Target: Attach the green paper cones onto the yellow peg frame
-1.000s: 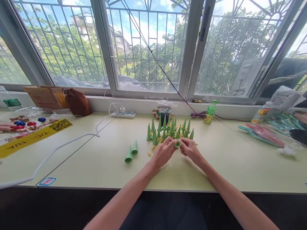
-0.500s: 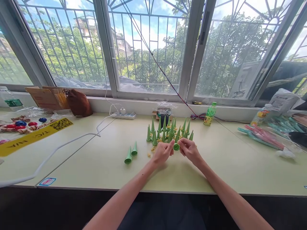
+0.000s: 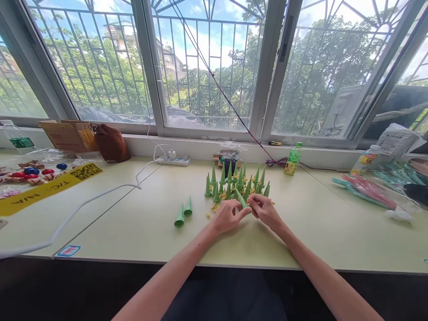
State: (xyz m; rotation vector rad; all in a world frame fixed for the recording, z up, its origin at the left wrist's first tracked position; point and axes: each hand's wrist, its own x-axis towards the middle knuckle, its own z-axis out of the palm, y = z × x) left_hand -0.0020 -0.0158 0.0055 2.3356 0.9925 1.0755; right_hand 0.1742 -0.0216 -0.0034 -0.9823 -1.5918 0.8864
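Since the frame half a second earlier, the green cone (image 3: pixel 240 198) between the hands has swung round: its open end then faced the viewer; its side shows now, tip leaning up and left. It is held just above the worktop (image 3: pixel 133 236), in front of the standing cones.

The left hand (image 3: pixel 228 216) has a closed grip on this cone, thumb along its wide end. The right hand (image 3: pixel 265 211) has a narrow grip, fingertips drawn together at that wide end; whether they pinch the rim or a small piece cannot be told.

Beyond the hands, many standing cones (image 3: pixel 222 177) form a close group, with yellow pieces (image 3: pixel 214 207) scattered among and beside them. To the left, well apart, two loose cones (image 3: pixel 179 216) lie with open ends toward the viewer.

Progress, as judged: the held cone is unfinished; which of the others are done cannot be established.

Farther back are a green bottle (image 3: pixel 293 159) and a power strip (image 3: pixel 173 161).
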